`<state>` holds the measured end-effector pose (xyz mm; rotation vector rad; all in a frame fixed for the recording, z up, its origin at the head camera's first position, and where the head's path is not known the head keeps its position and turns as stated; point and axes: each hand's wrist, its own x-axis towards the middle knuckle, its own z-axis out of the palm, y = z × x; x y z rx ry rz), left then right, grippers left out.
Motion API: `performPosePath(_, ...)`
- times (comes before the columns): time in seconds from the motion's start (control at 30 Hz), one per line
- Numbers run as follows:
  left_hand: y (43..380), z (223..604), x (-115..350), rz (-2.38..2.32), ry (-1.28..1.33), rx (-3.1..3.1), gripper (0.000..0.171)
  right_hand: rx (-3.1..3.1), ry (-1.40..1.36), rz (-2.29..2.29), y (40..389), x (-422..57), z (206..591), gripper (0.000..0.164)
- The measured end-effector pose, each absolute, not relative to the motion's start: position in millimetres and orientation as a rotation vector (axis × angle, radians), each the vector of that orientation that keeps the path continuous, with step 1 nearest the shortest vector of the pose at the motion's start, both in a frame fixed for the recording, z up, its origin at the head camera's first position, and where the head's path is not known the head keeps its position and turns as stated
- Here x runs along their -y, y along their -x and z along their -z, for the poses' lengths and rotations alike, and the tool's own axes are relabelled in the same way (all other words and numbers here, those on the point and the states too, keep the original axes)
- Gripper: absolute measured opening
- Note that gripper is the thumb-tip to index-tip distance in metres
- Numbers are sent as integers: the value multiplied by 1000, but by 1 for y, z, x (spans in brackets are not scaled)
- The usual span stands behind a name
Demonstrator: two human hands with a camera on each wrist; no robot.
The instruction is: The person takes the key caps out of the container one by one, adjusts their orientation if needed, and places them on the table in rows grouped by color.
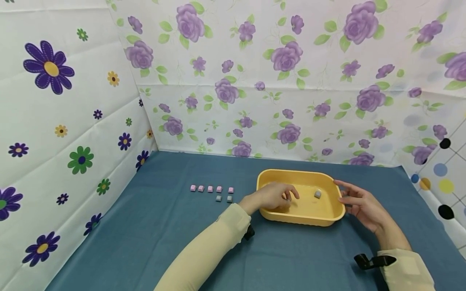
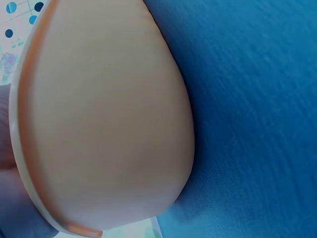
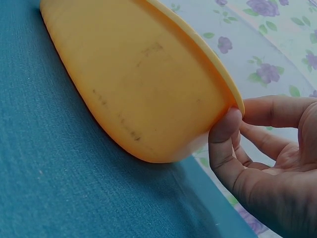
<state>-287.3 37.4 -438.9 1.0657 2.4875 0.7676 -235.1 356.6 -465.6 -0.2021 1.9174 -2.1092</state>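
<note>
A yellow plastic tray point(image 1: 298, 221) rests on the blue cloth. My right hand point(image 1: 365, 208) grips its right rim; in the right wrist view the thumb and index finger point(image 3: 272, 110) pinch that rim. Over the tray's left wall, my left hand point(image 1: 273, 196) reaches inside with bent fingers pointing down. Whether those fingertips hold a piece is hidden. A small grey cube-like piece point(image 1: 318, 194) lies in the tray's right part. Left of the tray, several small pink pieces point(image 1: 210, 189) stand in a row, with two grey pieces point(image 1: 219, 198) in front of them.
Blue cloth point(image 1: 153, 234) covers the table. Flowered sheets hang as a back wall point(image 1: 255, 113) and a left wall point(image 1: 87, 125). A dotted sheet point(image 1: 445, 184) borders the right side. Black wrist mounts point(image 1: 373, 262) sit at the sleeves.
</note>
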Motion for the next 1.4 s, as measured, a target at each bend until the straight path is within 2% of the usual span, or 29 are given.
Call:
performPosePath(0.73,285,431,-19,-1249,-1116,-2444,24,-1920,187,2106,235,-355,465,66)
performPosePath(1.4,286,419,38,-1512,-999,-2426,27,-1927,173,2101,234,-355,465,66)
